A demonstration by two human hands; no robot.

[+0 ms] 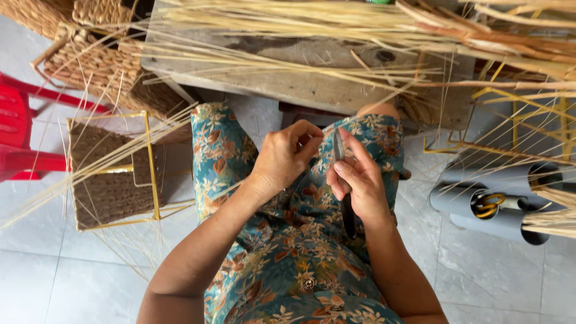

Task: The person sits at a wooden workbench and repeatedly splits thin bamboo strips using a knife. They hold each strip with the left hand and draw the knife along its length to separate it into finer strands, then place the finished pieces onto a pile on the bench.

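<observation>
Head view shows the right hand gripping a dark knife, its long axis running away from the body, blade up. Just left of it, the left hand has its fingers pinched on something too thin to tell, over the lap.

A worn wooden bench strewn with pale reeds stands on grey floor tiles, with woven baskets and a red plastic chair to its left and grey pipes to its right.
</observation>
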